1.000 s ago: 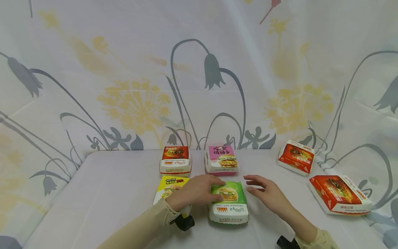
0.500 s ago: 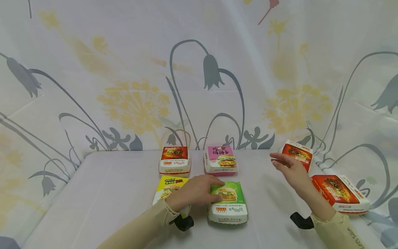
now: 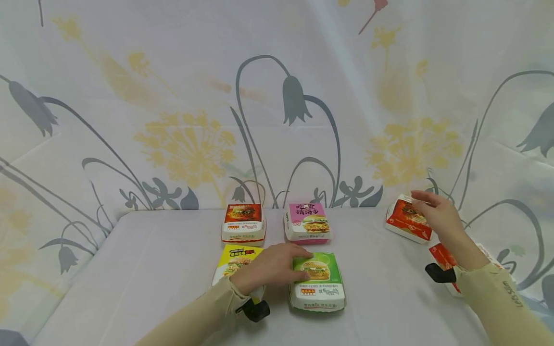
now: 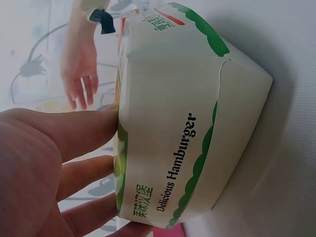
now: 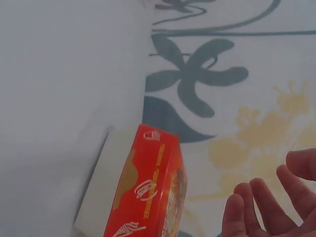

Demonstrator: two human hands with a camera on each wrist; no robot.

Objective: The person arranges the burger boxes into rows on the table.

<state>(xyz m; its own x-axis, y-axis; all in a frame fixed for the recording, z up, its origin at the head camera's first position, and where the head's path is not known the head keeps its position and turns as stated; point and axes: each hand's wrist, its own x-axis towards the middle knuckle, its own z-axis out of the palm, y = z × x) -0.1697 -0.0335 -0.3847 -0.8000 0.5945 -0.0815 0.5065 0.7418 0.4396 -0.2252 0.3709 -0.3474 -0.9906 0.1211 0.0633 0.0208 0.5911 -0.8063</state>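
My left hand (image 3: 277,268) lies over the left part of a green and white hamburger box (image 3: 318,288). In the left wrist view its fairly straight fingers (image 4: 86,136) touch the top edge of that box (image 4: 173,133). Over at the back right my right hand (image 3: 441,218) hovers above a red hamburger box (image 3: 407,226), its fingers loosely bent. The right wrist view shows the fingers apart from the red box (image 5: 148,187), holding nothing. Whether they touch it in the head view I cannot tell.
A yellow box (image 3: 233,262) lies partly under my left hand. Behind it stand a red-topped box (image 3: 244,223) and a pink box (image 3: 308,223). My right forearm covers much of another red box (image 3: 443,257). A flower-print curtain (image 3: 277,144) backs the white table (image 3: 164,269).
My right hand has left the side of the green box and moved right and back, up to the red box at the back right. My left hand has stayed on the green box.
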